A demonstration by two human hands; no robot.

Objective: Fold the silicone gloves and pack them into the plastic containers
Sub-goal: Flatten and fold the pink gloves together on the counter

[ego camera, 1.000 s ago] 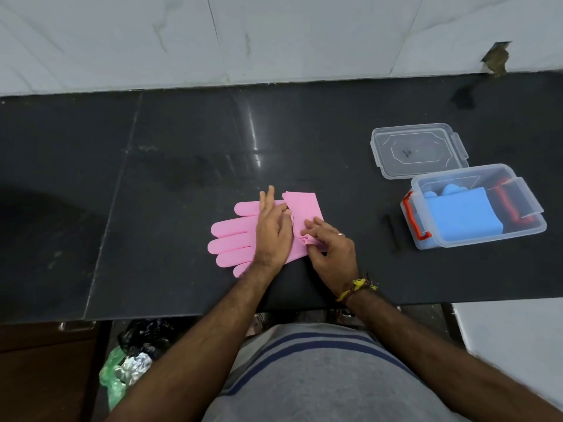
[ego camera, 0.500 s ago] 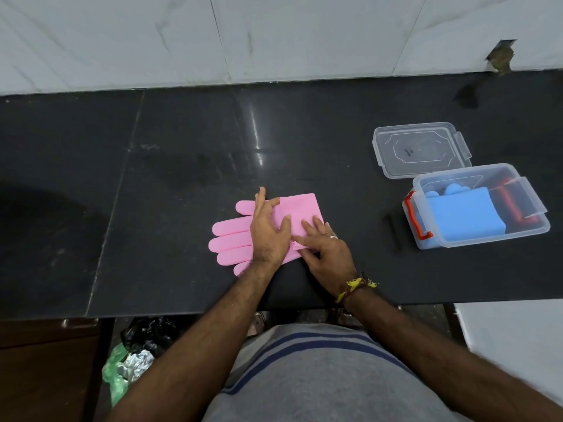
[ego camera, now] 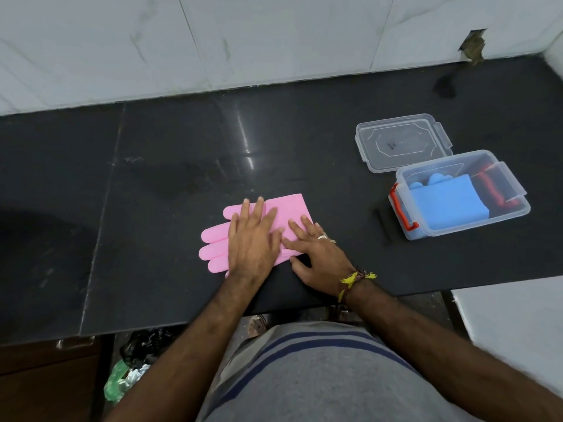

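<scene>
Both hands have flattened: left hand and right hand press open-palmed on the pink glove; floppy, springy silicone, best pinched at the cuff.

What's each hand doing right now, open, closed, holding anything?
Left hand: open, pressed flat on the pink glove, gripping nothing.
Right hand: open, fingers spread flat on the glove's cuff end, gripping nothing.

pink glove flat on counter | blue glove folded in container
</scene>
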